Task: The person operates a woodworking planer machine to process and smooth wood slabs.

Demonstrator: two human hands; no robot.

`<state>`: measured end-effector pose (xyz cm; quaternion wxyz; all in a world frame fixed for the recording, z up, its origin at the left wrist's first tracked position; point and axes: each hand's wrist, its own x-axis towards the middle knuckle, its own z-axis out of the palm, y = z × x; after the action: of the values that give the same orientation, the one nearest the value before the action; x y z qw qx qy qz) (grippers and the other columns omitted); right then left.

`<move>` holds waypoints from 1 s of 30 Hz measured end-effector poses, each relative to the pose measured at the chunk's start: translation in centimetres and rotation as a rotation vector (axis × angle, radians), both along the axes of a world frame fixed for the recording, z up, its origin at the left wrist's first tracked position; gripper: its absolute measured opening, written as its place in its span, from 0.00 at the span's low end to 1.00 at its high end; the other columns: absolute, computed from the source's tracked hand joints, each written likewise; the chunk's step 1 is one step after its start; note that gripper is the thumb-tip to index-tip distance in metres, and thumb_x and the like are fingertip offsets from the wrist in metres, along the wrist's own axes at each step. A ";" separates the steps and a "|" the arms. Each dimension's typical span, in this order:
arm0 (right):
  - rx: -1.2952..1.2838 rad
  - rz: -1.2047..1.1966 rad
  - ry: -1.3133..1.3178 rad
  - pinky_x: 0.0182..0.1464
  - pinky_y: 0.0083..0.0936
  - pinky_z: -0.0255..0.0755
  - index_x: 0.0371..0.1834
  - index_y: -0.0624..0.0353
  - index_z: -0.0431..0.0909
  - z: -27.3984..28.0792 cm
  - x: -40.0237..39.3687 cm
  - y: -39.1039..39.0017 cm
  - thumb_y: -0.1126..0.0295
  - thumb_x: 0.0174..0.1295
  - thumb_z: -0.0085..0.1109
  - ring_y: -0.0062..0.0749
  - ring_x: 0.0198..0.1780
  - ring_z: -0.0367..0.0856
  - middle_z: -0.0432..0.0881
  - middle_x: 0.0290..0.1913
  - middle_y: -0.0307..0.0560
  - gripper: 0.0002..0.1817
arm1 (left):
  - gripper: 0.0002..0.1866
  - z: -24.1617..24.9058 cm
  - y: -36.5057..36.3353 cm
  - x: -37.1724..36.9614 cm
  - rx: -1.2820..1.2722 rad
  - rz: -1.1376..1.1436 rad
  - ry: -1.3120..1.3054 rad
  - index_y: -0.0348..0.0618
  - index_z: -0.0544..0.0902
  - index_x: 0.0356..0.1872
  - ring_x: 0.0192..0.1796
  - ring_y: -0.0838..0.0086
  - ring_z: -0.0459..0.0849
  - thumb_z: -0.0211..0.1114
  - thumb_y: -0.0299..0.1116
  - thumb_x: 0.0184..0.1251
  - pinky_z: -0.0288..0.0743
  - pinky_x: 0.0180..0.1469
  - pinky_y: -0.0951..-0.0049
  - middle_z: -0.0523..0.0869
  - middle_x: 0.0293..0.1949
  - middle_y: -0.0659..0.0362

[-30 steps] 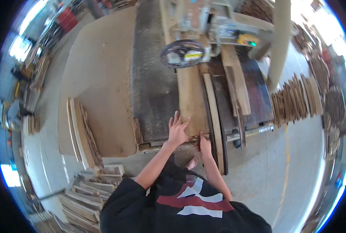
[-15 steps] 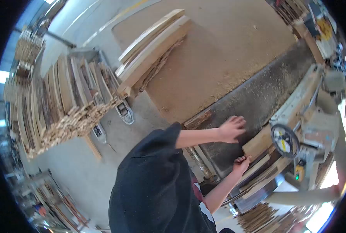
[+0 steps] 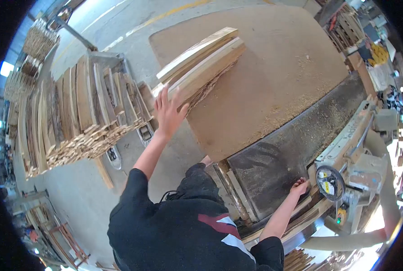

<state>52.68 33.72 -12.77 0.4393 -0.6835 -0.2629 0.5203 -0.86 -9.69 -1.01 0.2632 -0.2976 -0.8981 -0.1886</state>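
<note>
Fingers spread apart, the left hand [image 3: 169, 115] reaches to the near end of pale boards [image 3: 217, 64]; whether it touches them cannot be told. These boards stretch forward and to the right from that hand, rough bark along one edge, lying on a brown panel [image 3: 273, 67] strewn with sawdust. Left of the same hand, a stack of planks [image 3: 80, 97] sits on a pallet truck [image 3: 145, 134].

The right hand [image 3: 299, 186] is low over the dark machine table [image 3: 273, 151], fingers curled, beside the end of a piece of wood [image 3: 311, 173]; I cannot tell whether they are closed on it. Just right of this hand stands a handwheel [image 3: 331, 183], a yellow-and-white label at its centre, the print too small to read. Above the wheel, the machine's pale beam [image 3: 346, 140] bears dark lettering, also illegible. Below the wheel, farther right of the hand, a yellow control box [image 3: 341, 216] shows a green light.
</note>
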 end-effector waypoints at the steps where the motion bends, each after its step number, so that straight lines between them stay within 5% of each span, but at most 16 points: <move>1: 0.064 -0.009 -0.041 0.21 0.18 0.61 0.39 0.53 0.79 0.0 -0.8 -1.1 0.46 0.78 0.48 0.20 0.26 0.75 0.81 0.30 0.35 0.22 | 0.40 -0.7 1.8 -2.0 0.011 -0.024 0.010 0.56 0.74 0.70 0.69 0.51 0.71 0.78 0.46 0.54 0.63 0.64 0.50 0.70 0.71 0.46; 4: 0.247 0.058 -0.087 0.22 0.19 0.62 0.42 0.56 0.80 0.7 -2.9 -6.6 0.47 0.77 0.51 0.22 0.26 0.77 0.81 0.29 0.39 0.22 | 0.53 -2.5 6.6 -4.2 0.041 0.054 -0.251 0.58 0.69 0.75 0.69 0.50 0.70 0.83 0.55 0.44 0.63 0.64 0.48 0.69 0.70 0.45; 6: 0.256 0.098 -0.058 0.22 0.20 0.64 0.42 0.57 0.79 3.0 -5.3 -12.5 0.46 0.78 0.49 0.23 0.26 0.77 0.80 0.27 0.39 0.23 | 0.61 -1.1 9.2 -3.1 -0.269 0.150 -0.353 0.60 0.67 0.76 0.66 0.46 0.71 0.86 0.60 0.33 0.62 0.66 0.44 0.71 0.66 0.43; 9: 0.324 0.225 -0.074 0.21 0.21 0.66 0.35 0.54 0.80 3.3 -5.6 -20.9 0.48 0.78 0.50 0.23 0.23 0.79 0.82 0.26 0.39 0.23 | 0.47 -3.9 10.8 -0.9 -0.179 0.118 -0.345 0.56 0.69 0.74 0.61 0.40 0.76 0.79 0.35 0.48 0.70 0.60 0.41 0.74 0.61 0.39; 11: 0.247 0.178 -0.016 0.23 0.20 0.68 0.36 0.57 0.81 4.9 -5.8 -26.4 0.52 0.77 0.53 0.23 0.23 0.80 0.83 0.26 0.39 0.20 | 0.34 -0.1 10.9 1.9 -0.129 -0.118 -0.746 0.44 0.74 0.67 0.56 0.41 0.81 0.68 0.30 0.53 0.75 0.60 0.46 0.84 0.50 0.39; 12: 0.220 0.161 0.026 0.23 0.20 0.69 0.38 0.58 0.82 4.4 -5.4 -28.6 0.53 0.77 0.54 0.23 0.24 0.80 0.82 0.25 0.39 0.19 | 0.31 -1.2 11.2 3.5 0.021 -0.098 -0.773 0.42 0.76 0.66 0.56 0.45 0.83 0.65 0.31 0.56 0.75 0.60 0.44 0.87 0.49 0.41; 13: 0.237 0.216 0.028 0.26 0.21 0.71 0.39 0.59 0.83 3.8 -4.8 -30.8 0.54 0.77 0.55 0.23 0.26 0.81 0.83 0.27 0.38 0.19 | 0.28 -6.6 10.8 3.8 0.249 -0.337 -0.530 0.40 0.77 0.64 0.48 0.53 0.88 0.62 0.27 0.58 0.81 0.49 0.54 0.89 0.46 0.43; 14: 0.245 0.276 0.028 0.29 0.21 0.74 0.41 0.60 0.83 3.1 -4.4 -32.5 0.54 0.77 0.55 0.23 0.28 0.83 0.83 0.28 0.38 0.19 | 0.21 3.3 10.2 9.8 0.369 -0.463 -1.019 0.35 0.81 0.58 0.36 0.67 0.88 0.59 0.22 0.61 0.79 0.38 0.68 0.90 0.39 0.49; 16: 0.185 0.321 0.056 0.34 0.23 0.76 0.44 0.60 0.83 3.5 -3.9 -35.1 0.52 0.77 0.55 0.24 0.32 0.83 0.84 0.32 0.39 0.20 | 0.13 -0.7 10.0 13.5 0.314 -0.687 -0.957 0.35 0.85 0.48 0.32 0.80 0.81 0.59 0.20 0.65 0.73 0.33 0.77 0.87 0.33 0.60; 18: 0.119 0.421 0.087 0.39 0.25 0.78 0.47 0.60 0.84 5.6 -3.7 -37.7 0.50 0.77 0.55 0.25 0.36 0.84 0.85 0.35 0.40 0.22 | 0.07 -4.7 9.4 17.6 0.358 -0.625 -1.344 0.36 0.87 0.42 0.34 0.84 0.78 0.62 0.24 0.68 0.73 0.34 0.77 0.85 0.33 0.66; 21: -0.247 0.677 0.618 0.50 0.32 0.82 0.66 0.58 0.72 6.2 -3.0 -40.2 0.47 0.75 0.58 0.30 0.48 0.84 0.81 0.54 0.43 0.29 | 0.12 -4.2 8.8 26.5 0.282 -0.804 -1.586 0.37 0.85 0.52 0.40 0.85 0.80 0.64 0.26 0.71 0.75 0.41 0.79 0.87 0.39 0.65; 24: -0.221 0.499 0.709 0.51 0.35 0.82 0.72 0.55 0.66 6.5 -2.5 -43.6 0.50 0.74 0.60 0.30 0.51 0.84 0.80 0.55 0.43 0.31 | 0.21 -5.4 8.4 34.1 0.219 -1.068 -1.750 0.39 0.79 0.66 0.48 0.83 0.82 0.64 0.29 0.73 0.77 0.51 0.78 0.87 0.48 0.63; 27: -0.185 0.272 0.804 0.46 0.34 0.82 0.68 0.55 0.67 3.9 0.3 -46.6 0.55 0.72 0.64 0.35 0.50 0.84 0.81 0.53 0.46 0.28 | 0.23 -6.6 8.5 39.8 0.047 -1.115 -1.666 0.36 0.76 0.68 0.53 0.72 0.86 0.63 0.32 0.75 0.80 0.55 0.72 0.88 0.54 0.55; 29: -0.155 0.002 0.955 0.44 0.36 0.82 0.63 0.58 0.71 3.0 1.4 -48.3 0.55 0.72 0.63 0.39 0.47 0.83 0.81 0.52 0.49 0.25 | 0.29 -8.3 8.8 42.9 -0.116 -1.163 -1.277 0.33 0.70 0.72 0.69 0.54 0.78 0.62 0.35 0.75 0.71 0.68 0.57 0.80 0.65 0.44; 30: -0.151 -0.012 0.954 0.44 0.36 0.82 0.63 0.58 0.71 2.1 1.9 -48.5 0.55 0.72 0.63 0.39 0.47 0.83 0.81 0.52 0.49 0.25 | 0.29 -8.6 8.7 44.2 -0.126 -1.173 -1.281 0.33 0.70 0.72 0.69 0.54 0.78 0.62 0.35 0.75 0.71 0.68 0.57 0.80 0.65 0.44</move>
<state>54.62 -14.74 -10.69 0.4629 -0.4003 0.0105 0.7908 43.38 -0.98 -9.58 -0.4494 -0.5627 -0.5838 -0.3749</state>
